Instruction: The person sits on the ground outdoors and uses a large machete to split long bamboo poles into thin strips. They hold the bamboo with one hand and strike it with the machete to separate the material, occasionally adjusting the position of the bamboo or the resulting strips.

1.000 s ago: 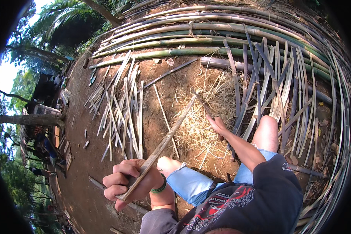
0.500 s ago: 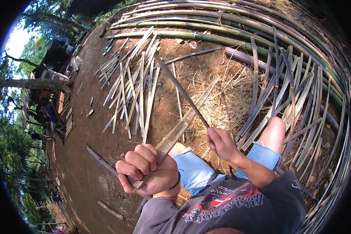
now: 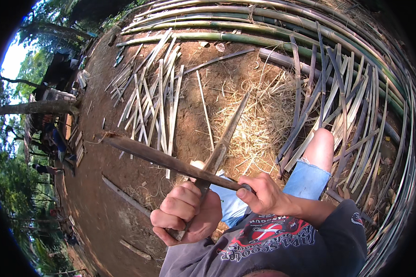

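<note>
Bare brown earth [image 3: 92, 194] lies partly sunlit and partly shaded; at the left, a thick tree trunk [image 3: 37, 107] stands near a dim shelter [image 3: 40, 130], with green foliage [image 3: 9, 196] and bright sky [image 3: 15, 59] beyond

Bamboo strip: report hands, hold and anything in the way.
Left hand closed on bamboo strip. Right hand closed on long-bladed tool. Tool crosses in front of strip, contact unclear.
</note>
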A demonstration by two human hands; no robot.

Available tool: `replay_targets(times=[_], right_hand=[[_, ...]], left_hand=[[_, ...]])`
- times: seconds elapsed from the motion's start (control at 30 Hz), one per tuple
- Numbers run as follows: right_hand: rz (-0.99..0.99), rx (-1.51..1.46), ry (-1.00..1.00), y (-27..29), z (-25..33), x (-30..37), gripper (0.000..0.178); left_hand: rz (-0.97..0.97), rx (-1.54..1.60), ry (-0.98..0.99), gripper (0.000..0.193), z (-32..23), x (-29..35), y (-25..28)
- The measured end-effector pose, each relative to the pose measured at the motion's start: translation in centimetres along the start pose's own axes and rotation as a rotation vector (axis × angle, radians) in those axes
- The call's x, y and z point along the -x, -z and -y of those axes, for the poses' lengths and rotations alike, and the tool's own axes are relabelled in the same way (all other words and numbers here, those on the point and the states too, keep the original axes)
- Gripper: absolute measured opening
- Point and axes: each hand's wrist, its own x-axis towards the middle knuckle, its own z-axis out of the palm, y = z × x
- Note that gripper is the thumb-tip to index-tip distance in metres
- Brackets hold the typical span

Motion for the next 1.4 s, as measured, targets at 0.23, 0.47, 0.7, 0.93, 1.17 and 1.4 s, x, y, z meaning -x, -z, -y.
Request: replay_targets(times=[0.23,0.47,0.7,0.93,1.17,1.4], right_hand=[[-0.074,-0.034,-0.283,0.3,-4.2,-1.0,0.047],[-0.122,0.005,-0.383,0.9,-12.9,-2.1,0.063],[-0.066,0.1,-0.237,1.3,-15.6,-3.5,0.062],[-0.095,0.215,-0.282,1.7,-21.0,-8.0,0.059],[-0.249,0.273,-0.618,6.0,-34.0,-8.1,0.063],[-0.065,0.248,0.042,3.4,-27.1,-8.8,0.063]], left_hand=[[-0.009,-0.033,0.011,0.039,-0.3,-0.2,0.1],[-0.034,-0.072,0.005,0.043,-0.2,-0.2,1.0],[-0.015,-0.055,0.009,0.042,-0.4,-0.6,1.2],[-0.085,-0.044,0.0,0.036,-0.7,-0.9,2.8],[-0.094,-0.054,0.024,0.037,-0.7,-2.0,3.0],[-0.076,-0.069,0.0,0.038,-1.6,-1.9,4.4]])
